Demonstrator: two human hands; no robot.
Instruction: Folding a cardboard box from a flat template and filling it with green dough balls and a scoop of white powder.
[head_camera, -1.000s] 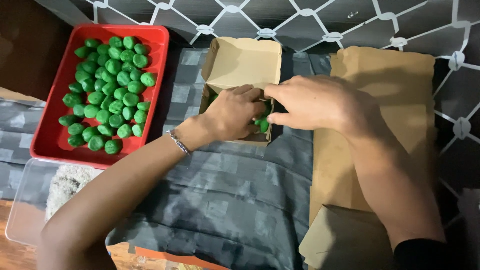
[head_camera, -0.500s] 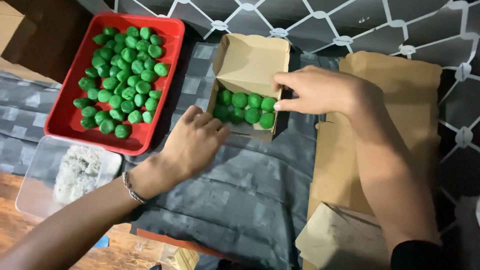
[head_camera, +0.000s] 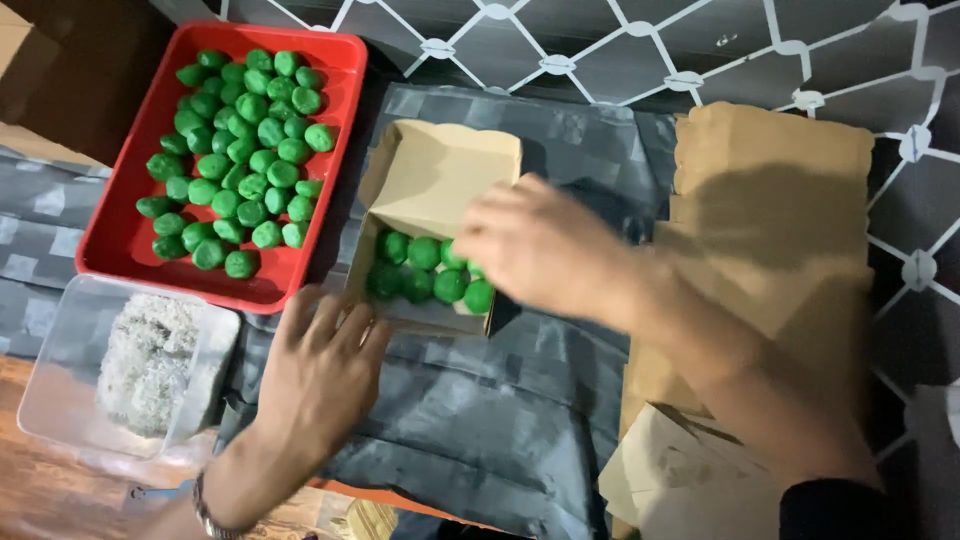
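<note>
Covering most of the view is a dark grey patterned cloth spread over a wooden tabletop, with a stack of flat brown cardboard sheets lying at 3 o'clock. At 10 o'clock sits a red tray filled with small round green balls. Just below it, at 8 o'clock, a clear plastic tub holds white shredded flakes. Near the centre stands a small brown cardboard box, lid flap open, with a cluster of the same green balls inside. The right hand, blurred, hovers over the box's right edge at 3 o'clock of it; whether its fingers are apart or pinched on anything cannot be told. The left hand lies at the box's 7 o'clock, palm down, fingers spread apart and holding nothing, tips just beside the box's front wall. A bracelet circles the left wrist.
</note>
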